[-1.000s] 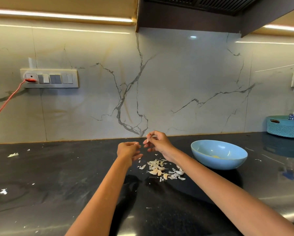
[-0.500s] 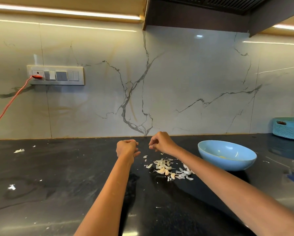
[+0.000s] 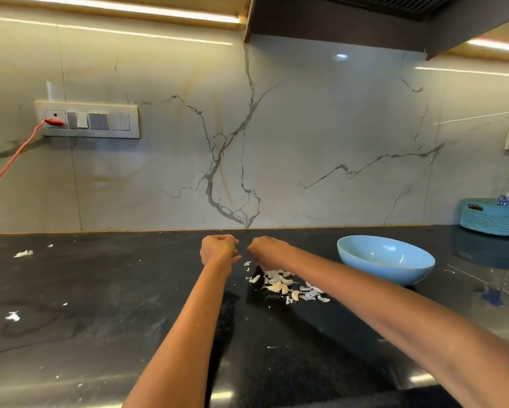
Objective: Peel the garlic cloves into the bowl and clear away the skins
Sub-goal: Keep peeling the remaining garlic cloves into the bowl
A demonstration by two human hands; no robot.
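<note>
Left hand (image 3: 218, 247) and right hand (image 3: 266, 249) curled above papery white garlic skins (image 3: 288, 285) (held item hidden, can't tell), glossy black stone counter (image 3: 100, 304), smooth round light-blue bowl (image 3: 385, 258) right.

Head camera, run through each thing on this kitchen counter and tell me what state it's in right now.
left hand: fingers curled, contents hidden
right hand: fingers curled, over the pile, contents hidden
blue bowl: upright, nearly empty
garlic pile: loose skins and cloves on the counter
red plug: in the wall socket
teal basket: upright, holding a spray bottle
</note>
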